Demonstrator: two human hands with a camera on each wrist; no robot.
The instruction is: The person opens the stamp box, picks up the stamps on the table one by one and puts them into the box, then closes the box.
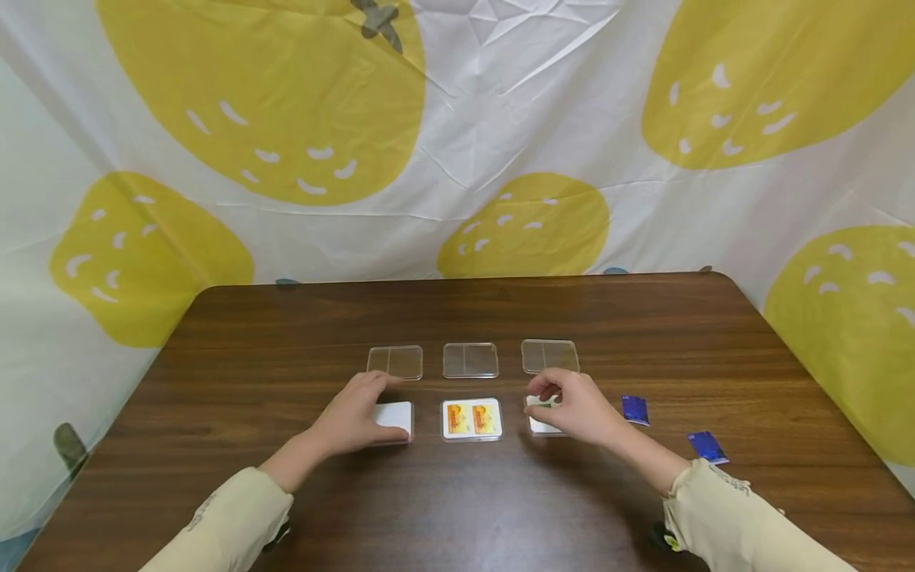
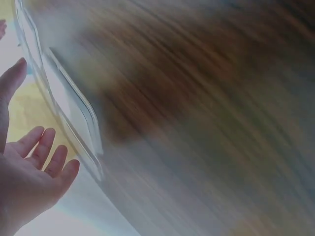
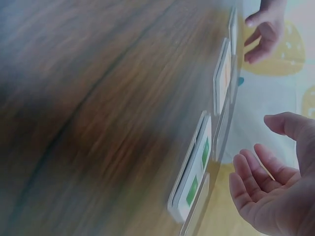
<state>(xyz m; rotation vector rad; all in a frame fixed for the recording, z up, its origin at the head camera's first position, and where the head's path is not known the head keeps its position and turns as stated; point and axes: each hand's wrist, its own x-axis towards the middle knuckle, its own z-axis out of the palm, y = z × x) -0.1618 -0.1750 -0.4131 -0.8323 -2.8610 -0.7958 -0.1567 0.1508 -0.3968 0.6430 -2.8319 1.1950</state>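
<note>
My left hand point(image 1: 349, 419) hovers over the left shallow clear case point(image 1: 395, 416), which holds white cards or paper. Its thumb and fingers are spread, and the left wrist view shows the same hand point(image 2: 37, 179) apart from the case point(image 2: 74, 105). On the right, my other hand point(image 1: 582, 407) hangs over a similar case point(image 1: 538, 427) with two green pictures, partly hidden by the fingers. Those fingers are loosely bent and hold nothing in the right wrist view. Between the hands lies a middle case point(image 1: 472, 419) with two orange-yellow pictures.
Behind the cases lie three transparent lids, a left lid point(image 1: 395, 363), a middle lid point(image 1: 470, 361) and a right lid point(image 1: 549, 356). Two blue packets, one nearer the case point(image 1: 635, 410) and one farther right point(image 1: 708, 447), lie on the brown table point(image 1: 472, 508). A patterned cloth point(image 1: 343, 238) hangs behind.
</note>
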